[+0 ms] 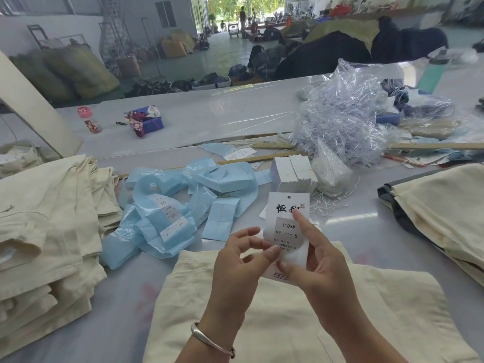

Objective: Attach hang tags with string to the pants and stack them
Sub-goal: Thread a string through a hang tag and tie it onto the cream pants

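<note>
I hold a white hang tag (pixel 286 213) upright over cream pants (pixel 275 318) lying flat in front of me. My right hand (pixel 314 255) grips the tag from the right, forefinger on its face and thumb at its lower edge. My left hand (pixel 241 260) pinches the tag's lower left part with thumb and fingers. The tag has a punched hole at the top and a grey label reading 1103#. No string is visible in the hole. A block of blank tags (pixel 293 174) stands just behind, with loose white strings (pixel 327 203) beside it.
A pile of folded cream pants (pixel 47 231) lies at the left, another stack (pixel 440 213) at the right. Crumpled blue plastic wrap (pixel 167 205) covers the middle of the white table (pixel 196 116). A clear bag of strings (pixel 345 121) and wooden rulers (pixel 432 145) sit behind.
</note>
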A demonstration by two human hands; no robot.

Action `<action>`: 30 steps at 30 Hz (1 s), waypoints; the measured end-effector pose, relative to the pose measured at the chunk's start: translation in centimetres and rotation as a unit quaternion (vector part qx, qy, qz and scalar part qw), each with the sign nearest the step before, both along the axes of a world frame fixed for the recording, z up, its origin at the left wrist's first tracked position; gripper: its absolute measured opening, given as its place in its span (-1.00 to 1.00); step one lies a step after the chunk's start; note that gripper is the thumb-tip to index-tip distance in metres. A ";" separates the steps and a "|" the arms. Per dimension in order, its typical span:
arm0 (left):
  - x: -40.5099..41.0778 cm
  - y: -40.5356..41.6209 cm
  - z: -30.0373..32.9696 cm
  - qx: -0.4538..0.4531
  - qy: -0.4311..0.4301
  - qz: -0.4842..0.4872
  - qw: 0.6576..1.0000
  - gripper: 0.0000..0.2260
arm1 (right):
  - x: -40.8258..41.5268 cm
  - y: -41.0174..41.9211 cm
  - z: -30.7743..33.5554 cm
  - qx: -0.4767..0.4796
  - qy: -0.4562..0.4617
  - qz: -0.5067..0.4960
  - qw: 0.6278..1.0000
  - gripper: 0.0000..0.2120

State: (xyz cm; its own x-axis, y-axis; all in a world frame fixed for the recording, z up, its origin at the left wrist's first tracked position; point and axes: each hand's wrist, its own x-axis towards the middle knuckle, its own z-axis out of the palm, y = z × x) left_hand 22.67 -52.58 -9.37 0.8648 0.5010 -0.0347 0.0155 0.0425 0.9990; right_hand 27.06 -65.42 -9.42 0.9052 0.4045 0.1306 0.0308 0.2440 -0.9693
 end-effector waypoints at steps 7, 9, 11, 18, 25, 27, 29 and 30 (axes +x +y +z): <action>0.3 -0.2 -0.1 -0.061 0.008 0.015 0.998 -0.92 | 0.8 -0.2 -0.1 0.091 0.125 0.047 0.987 -0.23; 0.3 -0.3 -0.2 -0.033 0.017 0.032 0.999 -0.94 | 0.8 -0.2 -0.1 0.086 0.135 0.049 0.986 -0.25; 0.2 -0.5 -0.3 0.002 0.020 0.044 0.999 -0.94 | 1.0 -0.3 -0.3 0.101 0.161 0.050 0.981 -0.26; 0.4 -0.2 -0.2 -0.056 0.053 0.024 0.997 -0.86 | 0.8 -0.4 -0.3 0.033 0.084 0.020 0.996 -0.25; 0.2 -0.7 0.0 -0.120 0.060 0.029 0.991 -0.84 | 0.8 0.0 -0.4 -0.091 -0.103 0.003 0.990 -0.28; 0.3 -0.8 0.1 -0.122 0.072 0.023 0.990 -0.84 | 0.8 0.0 -0.6 -0.127 -0.148 -0.004 0.981 -0.25; 0.3 -0.8 0.1 -0.118 0.086 0.016 0.989 -0.82 | 0.9 0.0 -0.7 -0.159 -0.182 -0.008 0.970 -0.20; 0.3 -0.8 0.1 -0.110 0.093 0.016 0.989 -0.80 | 1.0 -0.2 -0.7 -0.166 -0.190 -0.009 0.968 -0.19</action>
State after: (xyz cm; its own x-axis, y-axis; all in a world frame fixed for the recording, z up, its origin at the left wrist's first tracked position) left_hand 22.98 -53.36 -9.28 0.8169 0.4904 -0.3035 0.1938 0.2622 0.9454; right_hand 28.11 -65.59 -10.16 0.8248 0.4661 0.3200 0.4009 -0.0830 -0.9124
